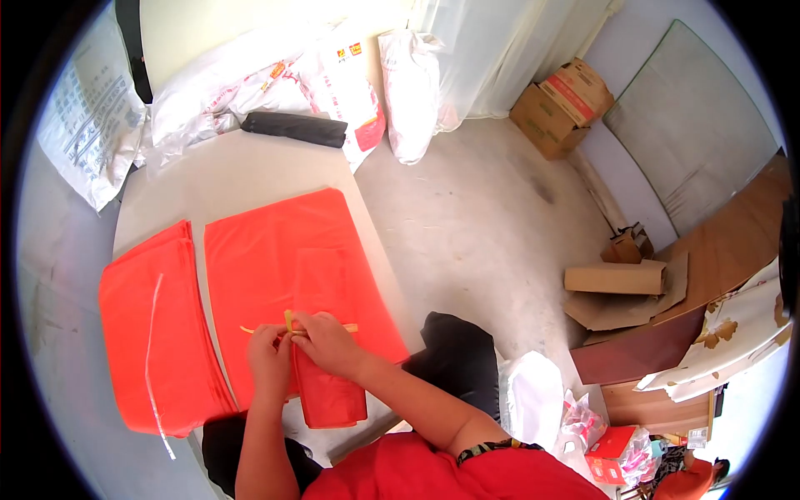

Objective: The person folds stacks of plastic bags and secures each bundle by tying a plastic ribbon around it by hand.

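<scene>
My left hand (269, 350) and my right hand (323, 340) meet at a thin yellow strip (351, 327), fingers pinched on it. The strip lies across a narrow folded red bundle (331, 400), which rests on a wider flat red stack (258, 242) and reaches past the table's near edge. One loose end of the strip sticks out to the left of my left hand. Another red stack (158, 333) lies at the left, with a thin white strip (149, 358) across it.
At the table's (167, 196) far end are a black roll (293, 129) and white plastic bags (333, 83). Cardboard boxes (554, 117) stand by the far wall. An opened carton (621, 287) lies at the right. Another person (687, 481) is at the lower right.
</scene>
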